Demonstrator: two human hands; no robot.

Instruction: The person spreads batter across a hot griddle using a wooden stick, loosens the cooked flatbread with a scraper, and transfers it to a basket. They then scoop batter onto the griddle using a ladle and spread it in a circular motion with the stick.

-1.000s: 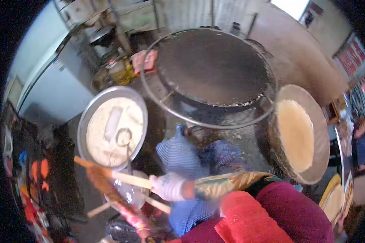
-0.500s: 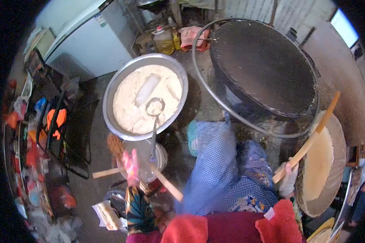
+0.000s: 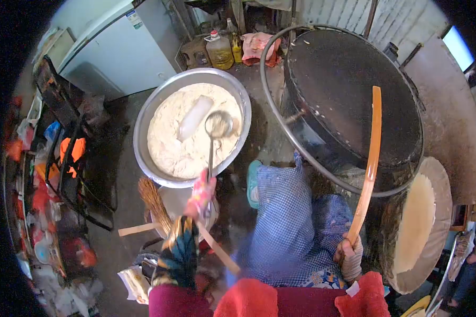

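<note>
My left hand (image 3: 201, 196), in a pink patterned glove, is closed around the handle of a metal ladle (image 3: 218, 124). The ladle's bowl rests at the right part of the pale batter (image 3: 166, 134) in a large metal basin (image 3: 140, 113). A whitish oblong piece (image 3: 195, 117) lies in the batter beside it. My right hand (image 3: 349, 254) grips the lower end of a long wooden spatula (image 3: 372, 158), which points up in front of the round dark griddle (image 3: 349, 90).
A metal ring (image 3: 268, 90) surrounds the griddle. At right, a round tray (image 3: 442, 211) holds a flat tan pancake (image 3: 415, 222). A brush (image 3: 154, 201) and wooden sticks lie over a bucket (image 3: 174, 198) below the basin. Oil bottles (image 3: 220, 52) stand behind; a black metal frame (image 3: 63, 121) is at left.
My left hand has moved up and taken hold of the ladle, whose bowl has shifted right. The spatula in my right hand has swung to nearly upright, away from the pancake.
</note>
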